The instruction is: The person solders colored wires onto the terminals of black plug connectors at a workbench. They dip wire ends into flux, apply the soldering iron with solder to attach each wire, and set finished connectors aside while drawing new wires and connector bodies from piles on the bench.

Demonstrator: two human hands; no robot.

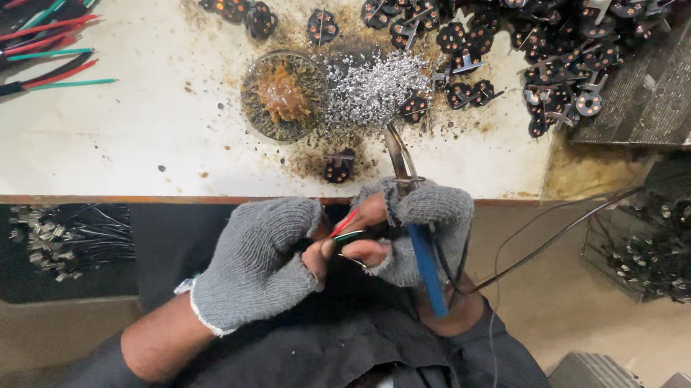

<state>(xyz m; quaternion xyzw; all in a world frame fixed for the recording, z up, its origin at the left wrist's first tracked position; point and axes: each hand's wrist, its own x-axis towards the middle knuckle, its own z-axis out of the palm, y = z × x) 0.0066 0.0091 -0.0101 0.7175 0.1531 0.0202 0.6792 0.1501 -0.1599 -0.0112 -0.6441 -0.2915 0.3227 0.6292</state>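
Grey knitted fingerless gloves cover both of your hands, which meet just off the near edge of the desk [96, 136], above your lap. Your left hand [253, 261] is clenched, its fingers [316, 261] pinching the red and green wire ends [346, 227] that cross the gap between the hands. Your right hand [419, 229] grasps the blue-handled soldering iron [423, 254]. The iron's long axis runs from your body toward the far edge, with its metal tip out over the desk and its black cord trailing off to the right.

The wire ends lie directly between both sets of fingers, touching them; the right hand is nearer the iron's tip. Just beyond the tip, near the desk's near edge, sit a round tin of brown flux [284, 97] and a pile of silver solder bits [372, 87]. Black round parts [550, 14] crowd the far right corner; open room remains toward the left.
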